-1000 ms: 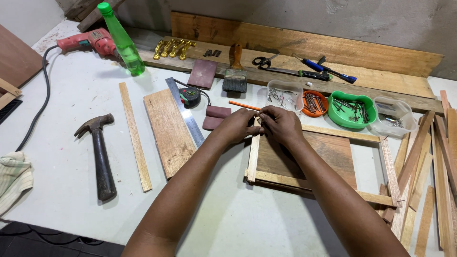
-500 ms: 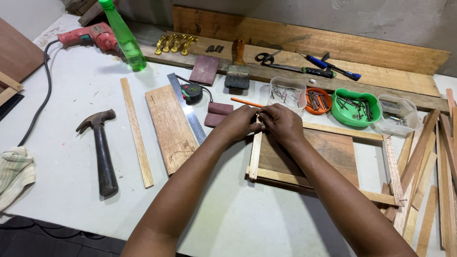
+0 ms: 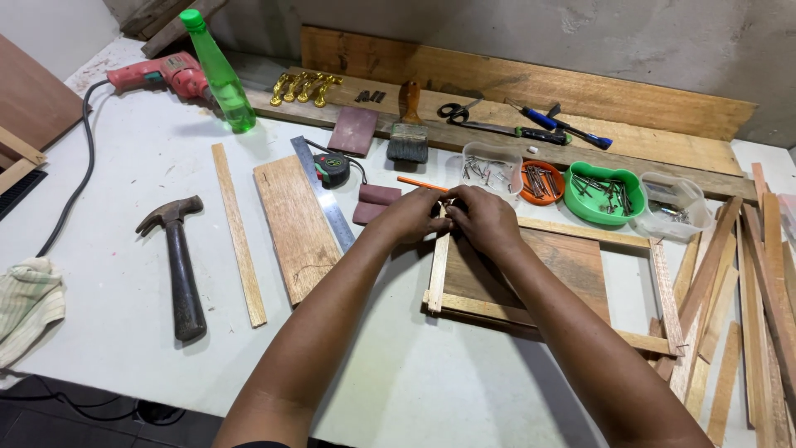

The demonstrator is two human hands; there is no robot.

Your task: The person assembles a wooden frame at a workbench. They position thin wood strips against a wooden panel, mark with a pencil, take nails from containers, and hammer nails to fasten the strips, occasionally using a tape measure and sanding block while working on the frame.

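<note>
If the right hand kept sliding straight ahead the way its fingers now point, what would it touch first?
The right hand points up-left, so probably the left hand it already meets; past that, the orange pencil.

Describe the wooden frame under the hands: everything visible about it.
The frame is a rectangle of thin pale wood strips lying flat on the white table, around a darker brown board. The strips look raw and unfinished; the near one runs past the corner on the right. Both hands, left hand and right hand, rest on its far-left corner, hiding the joint. An orange pencil lies just beyond. Loose strips are piled beside its right side.
</note>
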